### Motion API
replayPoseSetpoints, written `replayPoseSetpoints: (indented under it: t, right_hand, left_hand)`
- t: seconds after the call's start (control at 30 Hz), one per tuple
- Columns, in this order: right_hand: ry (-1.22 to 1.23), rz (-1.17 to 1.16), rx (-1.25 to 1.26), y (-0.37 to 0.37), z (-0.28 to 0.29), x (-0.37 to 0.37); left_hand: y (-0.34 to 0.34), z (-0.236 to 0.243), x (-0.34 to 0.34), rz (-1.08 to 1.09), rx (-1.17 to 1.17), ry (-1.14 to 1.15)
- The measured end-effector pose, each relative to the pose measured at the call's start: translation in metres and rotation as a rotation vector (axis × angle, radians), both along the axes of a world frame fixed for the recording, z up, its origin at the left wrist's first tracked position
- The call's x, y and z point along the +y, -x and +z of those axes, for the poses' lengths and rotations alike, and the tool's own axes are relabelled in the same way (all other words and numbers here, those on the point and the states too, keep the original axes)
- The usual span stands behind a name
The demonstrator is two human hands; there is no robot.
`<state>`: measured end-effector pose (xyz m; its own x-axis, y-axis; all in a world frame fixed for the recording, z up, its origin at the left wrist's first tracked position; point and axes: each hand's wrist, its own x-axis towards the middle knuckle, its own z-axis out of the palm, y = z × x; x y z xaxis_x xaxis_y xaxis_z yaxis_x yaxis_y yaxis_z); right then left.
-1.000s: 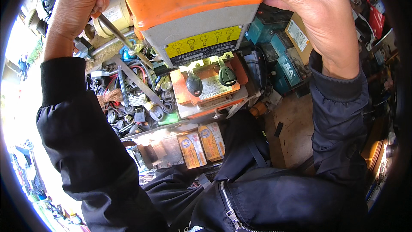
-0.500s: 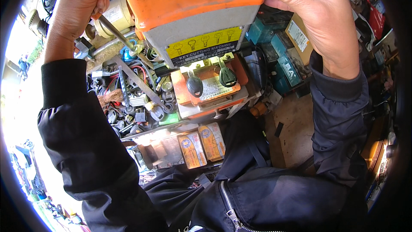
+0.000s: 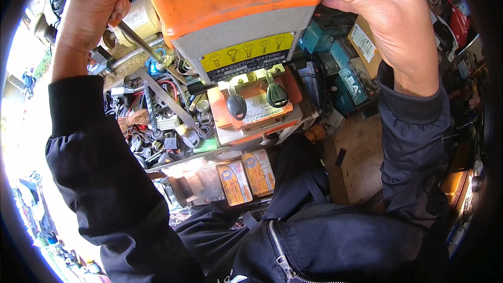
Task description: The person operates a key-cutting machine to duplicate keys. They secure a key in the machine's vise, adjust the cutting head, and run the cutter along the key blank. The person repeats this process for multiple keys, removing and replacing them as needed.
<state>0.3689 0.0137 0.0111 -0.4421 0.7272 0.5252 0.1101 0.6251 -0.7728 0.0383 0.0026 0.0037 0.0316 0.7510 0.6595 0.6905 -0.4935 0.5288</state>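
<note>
My left hand is curled at the orange end of a metal lever, its thumb reaching toward the left of the machine's orange cover. My right hand grips that cover's right upper corner, thumb on top. Below the cover is a grey housing with a yellow key-diagram plate. Two black-headed keys sit clamped side by side in metal vises over an orange carriage. Both fingertips at the far edge are partly out of frame.
Tools, wires and metal parts crowd the bench left of the machine. A cream motor housing sits behind the lever. Teal cases and a cardboard box are at right; two orange-label packs lie below, near my legs.
</note>
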Motion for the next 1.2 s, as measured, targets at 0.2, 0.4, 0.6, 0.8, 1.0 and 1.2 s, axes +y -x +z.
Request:
replayPoseSetpoints:
  t: [0.2,0.4,0.6,0.8,1.0,1.2]
  right_hand:
    - [0.004,-0.008,0.006,0.000,-0.001,-0.002]
    - [0.015,0.038,0.026,-0.001,-0.002,0.002]
    - [0.026,0.046,0.035,-0.004,-0.004,0.002]
    - [0.007,0.035,0.052,0.001,-0.006,0.004]
    - [-0.010,0.044,0.046,0.001,-0.005,0.006]
    - [-0.052,-0.088,0.107,0.005,-0.014,-0.001]
  left_hand:
    - [-0.042,-0.003,-0.030,0.233,0.159,-0.035]
    - [-0.028,0.012,-0.025,0.079,-0.041,0.117]
    - [-0.030,-0.004,-0.016,0.067,-0.020,-0.030]
    - [-0.034,0.004,-0.021,0.068,-0.072,0.032]
    - [-0.037,0.002,-0.023,0.126,0.024,-0.010]
    - [-0.037,0.000,-0.026,0.211,0.167,-0.048]
